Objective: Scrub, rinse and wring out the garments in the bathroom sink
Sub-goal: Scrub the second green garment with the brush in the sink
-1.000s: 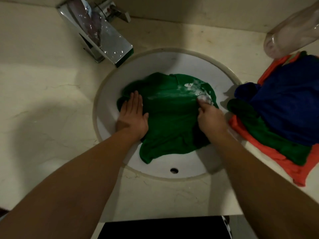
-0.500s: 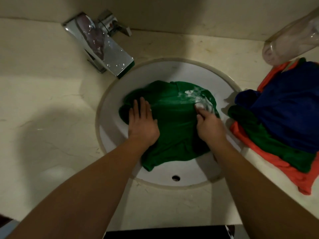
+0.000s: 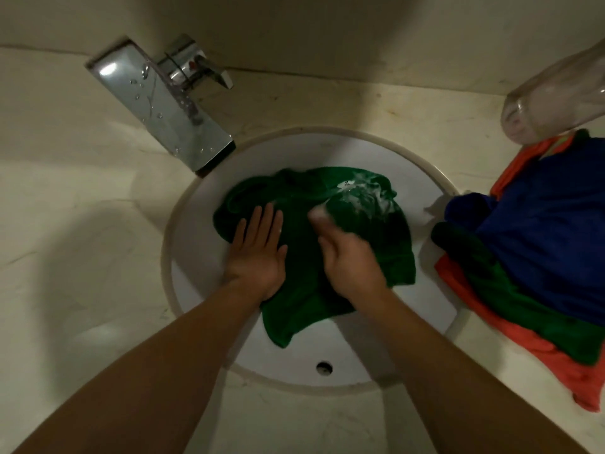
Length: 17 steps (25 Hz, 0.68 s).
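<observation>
A wet green garment (image 3: pixel 376 253) lies bunched in the round white sink (image 3: pixel 327 140), with white suds on its far right part. My left hand (image 3: pixel 258 253) presses flat on the garment's left side, fingers straight. My right hand (image 3: pixel 350 260) is blurred over the garment's middle. Its fingers curl around a small pale lump that looks like a soap bar (image 3: pixel 317 213), held against the cloth.
A chrome faucet (image 3: pixel 163 106) with water drops overhangs the sink's far left rim. On the counter to the right lies a pile of blue, green and orange garments (image 3: pixel 540 231). A clear bottle (image 3: pixel 556 93) lies behind the pile. An overflow hole (image 3: pixel 324 367) is in the sink's near wall.
My right hand has slid left from the sudsy far-right corner toward the garment's middle. My left hand shifted slightly right on the cloth and stayed flat.
</observation>
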Each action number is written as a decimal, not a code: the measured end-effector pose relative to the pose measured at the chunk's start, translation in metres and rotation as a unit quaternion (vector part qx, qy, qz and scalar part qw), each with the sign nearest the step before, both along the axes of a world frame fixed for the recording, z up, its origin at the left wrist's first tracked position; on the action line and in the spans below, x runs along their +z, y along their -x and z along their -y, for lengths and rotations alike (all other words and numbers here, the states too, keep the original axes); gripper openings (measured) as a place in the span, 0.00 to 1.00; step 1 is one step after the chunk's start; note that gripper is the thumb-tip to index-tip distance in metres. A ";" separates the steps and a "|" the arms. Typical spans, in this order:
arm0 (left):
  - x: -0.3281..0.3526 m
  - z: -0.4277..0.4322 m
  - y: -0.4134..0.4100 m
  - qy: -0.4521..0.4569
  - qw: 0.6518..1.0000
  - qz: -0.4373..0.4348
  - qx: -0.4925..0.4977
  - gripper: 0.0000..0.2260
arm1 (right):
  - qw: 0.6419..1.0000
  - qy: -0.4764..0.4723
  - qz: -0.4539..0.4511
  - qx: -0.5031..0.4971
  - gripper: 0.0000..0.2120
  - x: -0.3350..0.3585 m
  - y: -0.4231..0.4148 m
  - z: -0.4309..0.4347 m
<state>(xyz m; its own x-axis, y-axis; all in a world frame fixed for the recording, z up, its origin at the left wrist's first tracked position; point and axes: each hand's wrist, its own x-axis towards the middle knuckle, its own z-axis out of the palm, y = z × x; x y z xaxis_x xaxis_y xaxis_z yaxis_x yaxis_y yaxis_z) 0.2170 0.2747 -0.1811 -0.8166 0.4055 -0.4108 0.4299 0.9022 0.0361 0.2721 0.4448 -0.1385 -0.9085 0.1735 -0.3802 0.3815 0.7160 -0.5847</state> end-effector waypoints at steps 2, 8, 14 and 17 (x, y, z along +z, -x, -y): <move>0.000 0.008 -0.006 0.006 1.000 -0.013 0.003 0.28 | 0.994 -0.008 0.039 0.097 0.21 0.004 -0.019 0.004; 0.010 0.009 -0.015 0.019 1.000 0.020 0.015 0.29 | 0.974 -0.154 0.113 -0.121 0.19 0.010 -0.007 -0.063; 0.014 0.015 -0.011 0.029 0.999 0.021 0.021 0.29 | 0.993 -0.064 0.096 0.013 0.20 0.005 -0.010 -0.032; 0.017 0.011 -0.004 0.046 0.998 0.033 0.024 0.29 | 0.967 -0.177 0.138 -0.124 0.18 0.018 -0.013 -0.096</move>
<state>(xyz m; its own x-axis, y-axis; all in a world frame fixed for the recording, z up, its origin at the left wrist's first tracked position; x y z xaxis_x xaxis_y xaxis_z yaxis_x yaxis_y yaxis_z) 0.2214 0.2636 -0.1643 -0.8041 0.3251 -0.4977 0.3860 0.9223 -0.0211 0.2849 0.5406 -0.1202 -0.6949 0.5369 -0.4783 0.6733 0.7193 -0.1708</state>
